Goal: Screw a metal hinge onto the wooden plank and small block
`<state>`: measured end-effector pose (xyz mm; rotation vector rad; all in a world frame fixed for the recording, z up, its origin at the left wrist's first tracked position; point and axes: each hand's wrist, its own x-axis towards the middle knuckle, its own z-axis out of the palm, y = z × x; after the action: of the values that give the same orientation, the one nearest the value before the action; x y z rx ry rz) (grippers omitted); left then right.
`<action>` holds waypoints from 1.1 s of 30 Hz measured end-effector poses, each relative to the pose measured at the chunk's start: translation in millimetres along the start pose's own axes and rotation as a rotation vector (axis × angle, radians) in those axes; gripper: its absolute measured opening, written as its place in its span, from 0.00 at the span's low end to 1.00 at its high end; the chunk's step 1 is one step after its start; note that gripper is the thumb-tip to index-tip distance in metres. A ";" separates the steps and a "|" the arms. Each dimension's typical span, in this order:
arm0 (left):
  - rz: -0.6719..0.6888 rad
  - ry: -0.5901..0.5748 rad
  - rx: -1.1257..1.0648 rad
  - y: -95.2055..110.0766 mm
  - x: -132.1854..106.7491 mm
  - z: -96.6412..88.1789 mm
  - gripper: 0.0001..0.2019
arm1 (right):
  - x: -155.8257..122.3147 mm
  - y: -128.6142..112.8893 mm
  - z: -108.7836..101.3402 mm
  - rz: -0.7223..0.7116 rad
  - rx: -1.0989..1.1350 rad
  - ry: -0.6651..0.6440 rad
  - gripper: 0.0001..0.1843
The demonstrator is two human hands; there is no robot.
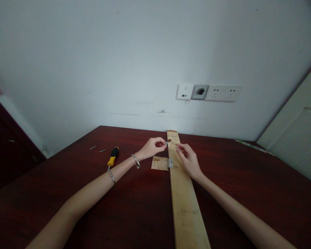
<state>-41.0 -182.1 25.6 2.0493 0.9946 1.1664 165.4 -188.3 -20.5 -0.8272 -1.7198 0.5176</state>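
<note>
My left hand [155, 147] pinches a small shiny metal piece [167, 143] between thumb and forefinger, just over the left edge of a long wooden board [185, 204]. The piece is too small to name. Above the board's right side is my right hand [188, 160], its thumb and forefinger brought close together; whether anything is between them cannot be made out. Nearer to me than the fingertips, a metal hinge [170, 163] lies across the board and a short wooden block [160, 163] at its left side.
A yellow and black screwdriver [113, 156] lies left of my left forearm, its shaft partly hidden by the wrist. Two thin metal rods or screws [97, 149] lie farther left on the dark red tabletop [134, 207]. The wall behind carries sockets [224, 93].
</note>
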 end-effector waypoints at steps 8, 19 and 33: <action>0.042 -0.026 -0.029 18.6 -5.3 8.7 0.05 | 7.8 -36.7 -4.9 -0.023 0.121 -0.061 0.10; 0.042 -0.046 -0.045 19.3 -6.6 12.4 0.07 | 9.4 -37.5 -1.2 0.059 0.190 0.008 0.08; 0.073 -0.083 -0.032 26.4 -8.2 15.1 0.07 | 11.3 -36.2 -1.8 0.156 0.244 0.030 0.10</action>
<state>-22.0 -205.3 35.2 2.1062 0.8631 1.1165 155.7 -203.8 12.8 -0.7915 -1.5350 0.7996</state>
